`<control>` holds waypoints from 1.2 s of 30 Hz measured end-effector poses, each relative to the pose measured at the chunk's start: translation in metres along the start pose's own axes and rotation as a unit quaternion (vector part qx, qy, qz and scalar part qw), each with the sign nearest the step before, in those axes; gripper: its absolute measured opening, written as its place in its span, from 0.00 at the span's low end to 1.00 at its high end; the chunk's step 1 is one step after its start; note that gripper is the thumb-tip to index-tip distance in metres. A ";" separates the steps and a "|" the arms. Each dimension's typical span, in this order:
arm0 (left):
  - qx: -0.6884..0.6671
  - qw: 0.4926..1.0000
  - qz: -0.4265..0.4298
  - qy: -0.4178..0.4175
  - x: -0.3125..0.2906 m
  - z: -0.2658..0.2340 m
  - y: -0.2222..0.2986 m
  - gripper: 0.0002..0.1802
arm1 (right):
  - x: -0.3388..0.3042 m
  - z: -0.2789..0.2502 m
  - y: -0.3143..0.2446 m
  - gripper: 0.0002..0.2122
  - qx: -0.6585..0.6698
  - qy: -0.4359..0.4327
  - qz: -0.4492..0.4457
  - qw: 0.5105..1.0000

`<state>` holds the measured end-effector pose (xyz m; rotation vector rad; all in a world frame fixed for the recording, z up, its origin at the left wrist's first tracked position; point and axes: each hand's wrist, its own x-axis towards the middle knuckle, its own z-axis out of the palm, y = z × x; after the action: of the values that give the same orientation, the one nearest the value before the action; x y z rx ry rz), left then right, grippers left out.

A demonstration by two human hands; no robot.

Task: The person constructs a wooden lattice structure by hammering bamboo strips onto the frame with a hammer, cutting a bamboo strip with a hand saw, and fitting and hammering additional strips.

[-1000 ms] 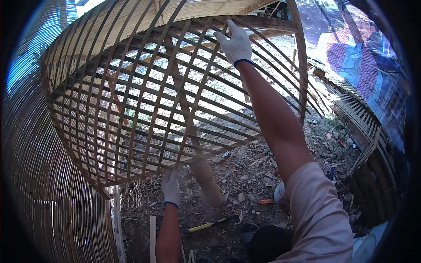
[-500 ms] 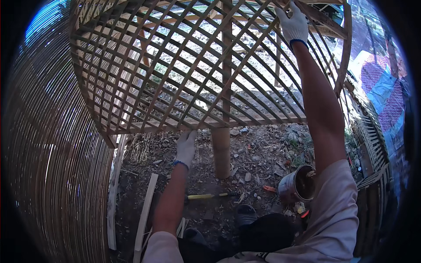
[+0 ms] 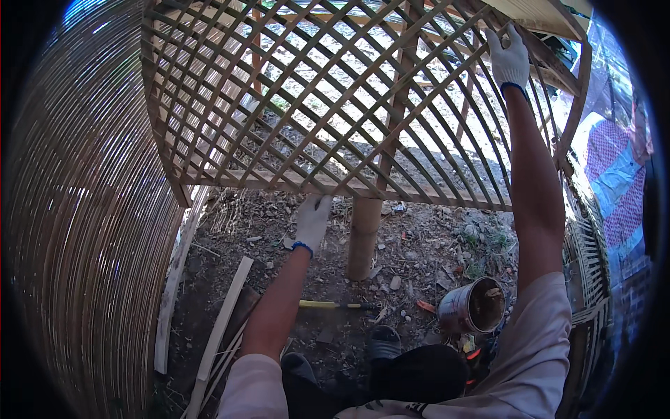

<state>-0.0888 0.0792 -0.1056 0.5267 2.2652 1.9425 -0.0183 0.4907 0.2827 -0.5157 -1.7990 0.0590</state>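
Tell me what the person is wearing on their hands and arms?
Both the left hand and the right hand wear white knitted gloves with a blue band at the wrist. The forearms are bare, and pale short sleeves cover the upper arms.

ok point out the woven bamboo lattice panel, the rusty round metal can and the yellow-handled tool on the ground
woven bamboo lattice panel [image 3: 328,105]: head view, on a crossing of slats near its middle
rusty round metal can [image 3: 457,311]: head view, on its outer side wall
yellow-handled tool [image 3: 324,304]: head view, on the yellow handle
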 end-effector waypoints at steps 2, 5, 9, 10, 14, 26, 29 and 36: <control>0.003 1.000 0.001 0.008 0.001 0.001 0.002 0.22 | -0.001 -0.003 -0.001 0.39 0.016 -0.016 0.008 1.000; 0.026 0.999 -0.031 -0.012 0.002 0.002 0.003 0.24 | -0.001 -0.003 -0.002 0.40 0.018 -0.012 0.010 1.000; 0.022 0.999 -0.024 0.006 0.003 0.003 -0.003 0.27 | 0.000 -0.001 -0.003 0.40 0.012 -0.018 0.015 1.000; 0.014 1.000 -0.017 0.015 0.003 0.004 -0.003 0.28 | 0.000 0.000 -0.001 0.40 0.004 -0.009 0.010 1.000; 0.019 0.999 -0.033 0.010 0.003 0.005 0.000 0.28 | 0.000 0.001 0.001 0.40 0.004 -0.008 0.005 1.000; 0.038 0.999 -0.023 0.006 0.001 -0.002 0.018 0.29 | 0.003 0.001 0.003 0.42 -0.010 0.006 -0.007 1.000; 0.051 0.998 -0.033 0.004 -0.001 -0.004 0.024 0.29 | 0.003 0.000 0.002 0.43 -0.004 0.002 -0.002 1.000; 0.036 0.995 -0.009 -0.097 -0.005 -0.014 0.019 0.27 | 0.003 -0.004 -0.004 0.41 -0.034 -0.026 0.029 0.999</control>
<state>-0.0853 0.0666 -0.0850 0.6690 2.2161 1.7250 -0.0164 0.4874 0.2874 -0.6210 -1.8412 0.0518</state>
